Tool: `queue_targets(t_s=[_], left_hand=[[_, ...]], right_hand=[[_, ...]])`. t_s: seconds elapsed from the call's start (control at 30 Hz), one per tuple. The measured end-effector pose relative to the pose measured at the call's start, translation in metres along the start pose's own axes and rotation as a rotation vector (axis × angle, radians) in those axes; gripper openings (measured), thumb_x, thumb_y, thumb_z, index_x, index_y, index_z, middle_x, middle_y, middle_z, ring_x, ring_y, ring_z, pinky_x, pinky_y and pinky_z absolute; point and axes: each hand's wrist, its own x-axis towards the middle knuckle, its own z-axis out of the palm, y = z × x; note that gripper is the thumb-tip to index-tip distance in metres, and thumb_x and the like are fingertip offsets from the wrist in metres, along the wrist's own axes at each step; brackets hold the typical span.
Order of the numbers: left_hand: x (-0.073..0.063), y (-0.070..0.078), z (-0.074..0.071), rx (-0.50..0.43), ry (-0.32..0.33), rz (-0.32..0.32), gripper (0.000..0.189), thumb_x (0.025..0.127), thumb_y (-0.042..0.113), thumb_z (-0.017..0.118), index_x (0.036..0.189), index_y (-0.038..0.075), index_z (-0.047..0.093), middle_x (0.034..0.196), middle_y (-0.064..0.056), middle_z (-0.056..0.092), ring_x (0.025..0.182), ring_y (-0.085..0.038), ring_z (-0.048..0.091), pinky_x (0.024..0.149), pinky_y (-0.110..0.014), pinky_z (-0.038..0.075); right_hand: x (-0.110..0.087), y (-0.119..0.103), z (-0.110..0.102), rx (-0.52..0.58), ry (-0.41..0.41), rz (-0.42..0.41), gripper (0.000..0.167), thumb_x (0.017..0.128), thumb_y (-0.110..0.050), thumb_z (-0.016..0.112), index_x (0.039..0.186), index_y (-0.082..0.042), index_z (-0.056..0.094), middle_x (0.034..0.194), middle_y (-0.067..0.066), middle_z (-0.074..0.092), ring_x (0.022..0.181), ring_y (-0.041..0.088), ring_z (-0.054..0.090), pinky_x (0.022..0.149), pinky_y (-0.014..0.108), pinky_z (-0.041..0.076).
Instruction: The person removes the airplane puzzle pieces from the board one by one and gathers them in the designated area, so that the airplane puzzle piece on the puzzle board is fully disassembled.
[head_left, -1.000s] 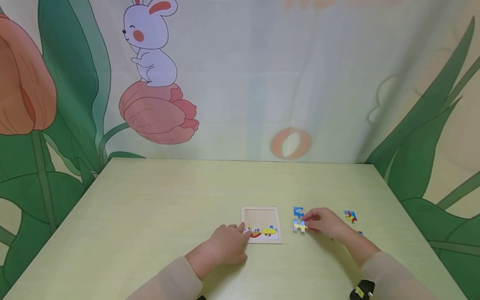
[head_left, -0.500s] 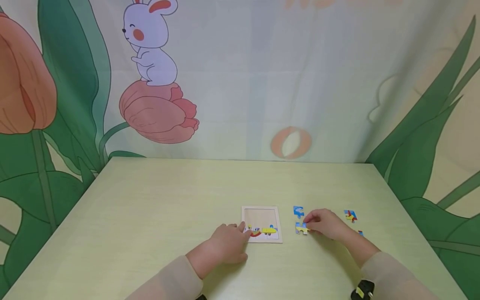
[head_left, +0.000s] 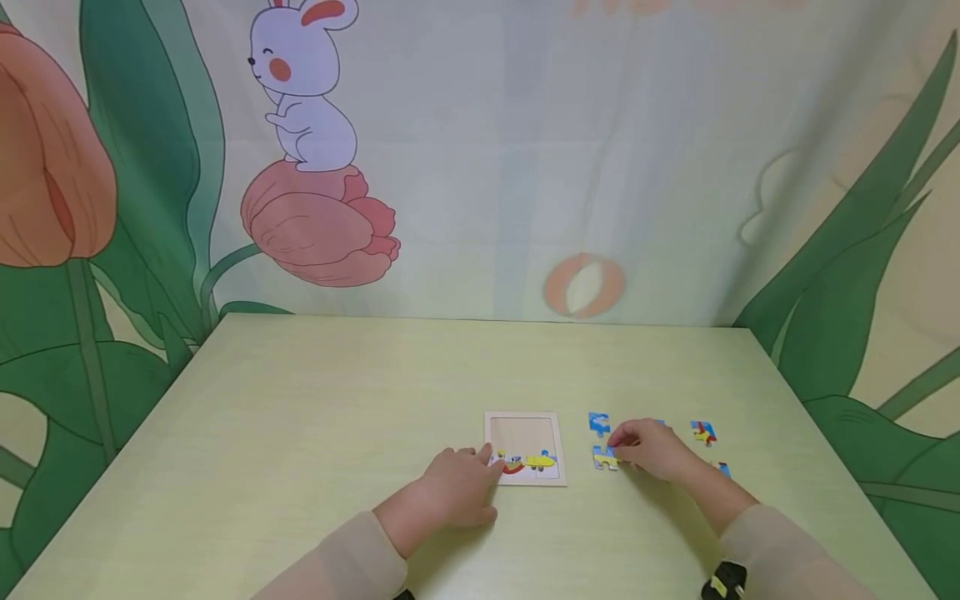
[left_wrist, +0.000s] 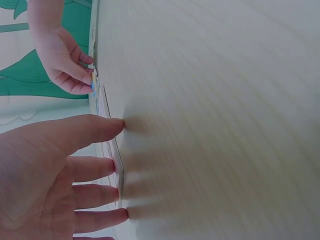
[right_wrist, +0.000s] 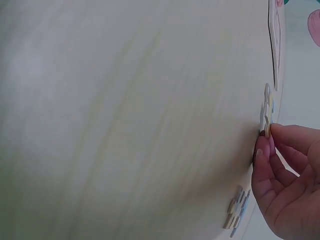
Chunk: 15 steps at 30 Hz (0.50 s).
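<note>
My right hand (head_left: pixel 651 448) pinches the edge of a yellow, white and blue jigsaw piece (head_left: pixel 603 457), close over the table. In the right wrist view, thumb and fingers meet on this piece (right_wrist: pixel 268 112), which stands slightly off the surface. My left hand (head_left: pixel 459 485) rests at the left side of a wooden puzzle tray (head_left: pixel 524 415), its fingers (left_wrist: pixel 97 194) extended onto the tray's edge and the table. Along the tray's bottom lie fitted pieces (head_left: pixel 538 462) with a yellow vehicle and a red shape; bare wood shows above them.
A blue jigsaw piece (head_left: pixel 598 423) lies just beyond the pinched one. To the right are a red, yellow and blue piece (head_left: pixel 703 432) and another piece (head_left: pixel 723 469) partly behind the right forearm. The table (head_left: pixel 337 400) meets a printed curtain (head_left: pixel 450 167) at the back.
The pinched piece has shifted slightly right and toward me, leaving a gap to the blue piece beyond it. My left hand and the tray stay in place.
</note>
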Motion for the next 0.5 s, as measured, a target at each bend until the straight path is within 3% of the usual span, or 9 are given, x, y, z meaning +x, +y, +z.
queue_targets(t_s=[0.33, 0.5], left_hand=[[0.0014, -0.0005, 0.0024, -0.015, -0.007, -0.006, 0.063, 0.081, 0.049, 0.059, 0.136, 0.021, 0.045, 0.14, -0.006, 0.041, 0.121, -0.025, 0.045, 0.095, -0.044, 0.037], [0.0027, -0.0006, 0.0027, 0.003, -0.009, -0.003, 0.061, 0.082, 0.048, 0.058, 0.135, 0.021, 0.046, 0.139, -0.005, 0.041, 0.12, -0.025, 0.046, 0.095, -0.044, 0.037]], right_hand=[[0.0055, 0.0044, 0.0043, -0.065, 0.026, -0.004, 0.004, 0.086, -0.007, 0.061, 0.087, -0.005, 0.064, 0.077, 0.002, 0.056, 0.064, 0.016, 0.048, 0.057, 0.027, 0.043], [0.0069, 0.0004, 0.0063, -0.101, 0.062, -0.035, 0.004, 0.085, -0.008, 0.062, 0.089, -0.007, 0.064, 0.082, 0.0, 0.058, 0.073, 0.016, 0.05, 0.064, 0.028, 0.044]])
